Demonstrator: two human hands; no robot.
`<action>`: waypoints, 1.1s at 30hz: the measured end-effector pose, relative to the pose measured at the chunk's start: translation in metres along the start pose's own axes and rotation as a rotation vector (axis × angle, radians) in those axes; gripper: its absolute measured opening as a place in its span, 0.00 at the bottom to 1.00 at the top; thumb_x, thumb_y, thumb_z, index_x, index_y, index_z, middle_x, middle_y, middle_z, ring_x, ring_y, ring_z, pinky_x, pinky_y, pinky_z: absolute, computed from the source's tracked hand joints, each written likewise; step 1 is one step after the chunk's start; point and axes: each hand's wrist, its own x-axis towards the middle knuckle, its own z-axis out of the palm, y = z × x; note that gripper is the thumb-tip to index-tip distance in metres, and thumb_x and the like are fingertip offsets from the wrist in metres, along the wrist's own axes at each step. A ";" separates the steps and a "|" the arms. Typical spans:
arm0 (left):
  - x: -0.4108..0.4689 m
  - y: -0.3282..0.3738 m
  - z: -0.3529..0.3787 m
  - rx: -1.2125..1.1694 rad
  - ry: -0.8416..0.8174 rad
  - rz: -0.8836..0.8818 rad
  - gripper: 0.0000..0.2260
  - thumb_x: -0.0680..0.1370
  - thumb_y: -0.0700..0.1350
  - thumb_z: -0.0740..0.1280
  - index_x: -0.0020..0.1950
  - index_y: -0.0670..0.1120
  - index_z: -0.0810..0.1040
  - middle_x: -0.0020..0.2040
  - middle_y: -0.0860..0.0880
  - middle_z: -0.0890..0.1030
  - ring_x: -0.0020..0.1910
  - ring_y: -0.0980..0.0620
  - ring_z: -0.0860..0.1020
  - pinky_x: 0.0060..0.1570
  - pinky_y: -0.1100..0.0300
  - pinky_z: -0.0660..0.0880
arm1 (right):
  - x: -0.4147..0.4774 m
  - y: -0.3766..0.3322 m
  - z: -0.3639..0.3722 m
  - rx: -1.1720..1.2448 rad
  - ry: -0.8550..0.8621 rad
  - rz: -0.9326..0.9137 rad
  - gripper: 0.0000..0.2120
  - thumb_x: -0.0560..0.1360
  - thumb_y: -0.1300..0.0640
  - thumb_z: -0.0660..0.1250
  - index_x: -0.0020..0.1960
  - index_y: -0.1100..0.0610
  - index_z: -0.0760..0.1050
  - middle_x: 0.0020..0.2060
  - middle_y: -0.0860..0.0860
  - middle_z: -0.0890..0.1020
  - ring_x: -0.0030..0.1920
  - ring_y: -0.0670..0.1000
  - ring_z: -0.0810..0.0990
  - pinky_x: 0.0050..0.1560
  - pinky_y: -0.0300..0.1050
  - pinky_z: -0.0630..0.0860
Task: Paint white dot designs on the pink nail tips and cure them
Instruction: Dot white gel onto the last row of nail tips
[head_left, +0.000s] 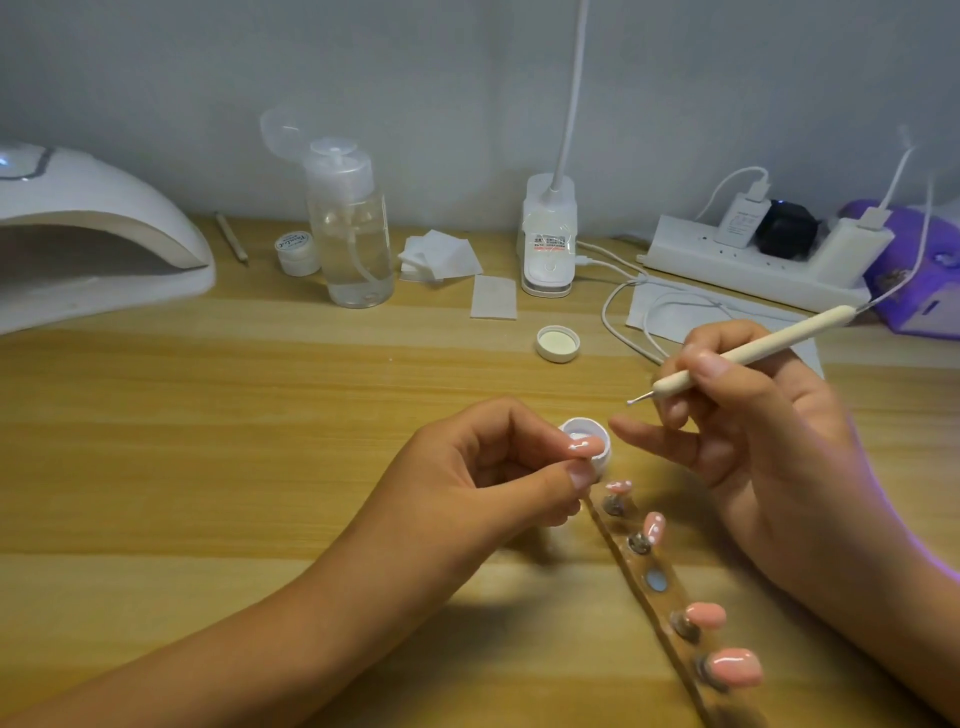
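Pinching nail tip (742, 446) with left hand (483, 467), right hand (769, 421) gripping dotting tool (789, 336), seemingly white-tipped

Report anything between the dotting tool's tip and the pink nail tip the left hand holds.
No separate object. Only the right hand's outstretched finger lies near the gap between the cream-handled dotting tool and the glossy pink nail tip.

I find bare light wooden tabletop (234, 441) at left. A brown strip (668, 603) carrying pink nail tips (706, 614) bars the near right.
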 end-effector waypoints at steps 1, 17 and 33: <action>0.000 0.000 0.000 0.002 0.000 0.001 0.04 0.68 0.43 0.75 0.39 0.51 0.83 0.35 0.51 0.82 0.34 0.56 0.78 0.38 0.67 0.75 | -0.001 0.000 0.000 0.016 -0.024 0.015 0.05 0.71 0.59 0.65 0.37 0.53 0.77 0.32 0.50 0.76 0.33 0.44 0.76 0.41 0.48 0.81; 0.000 -0.001 -0.001 0.037 -0.013 0.013 0.05 0.69 0.41 0.73 0.39 0.51 0.82 0.34 0.51 0.82 0.34 0.58 0.79 0.37 0.68 0.75 | -0.004 0.006 -0.002 -0.017 -0.154 0.031 0.05 0.69 0.56 0.74 0.41 0.54 0.78 0.33 0.52 0.77 0.34 0.45 0.78 0.42 0.50 0.82; 0.000 -0.003 -0.003 0.062 -0.008 0.015 0.04 0.69 0.43 0.73 0.39 0.52 0.82 0.35 0.50 0.83 0.35 0.57 0.79 0.39 0.66 0.76 | -0.005 0.004 0.000 -0.020 -0.156 0.053 0.04 0.70 0.58 0.73 0.40 0.53 0.78 0.33 0.52 0.77 0.35 0.45 0.78 0.41 0.47 0.82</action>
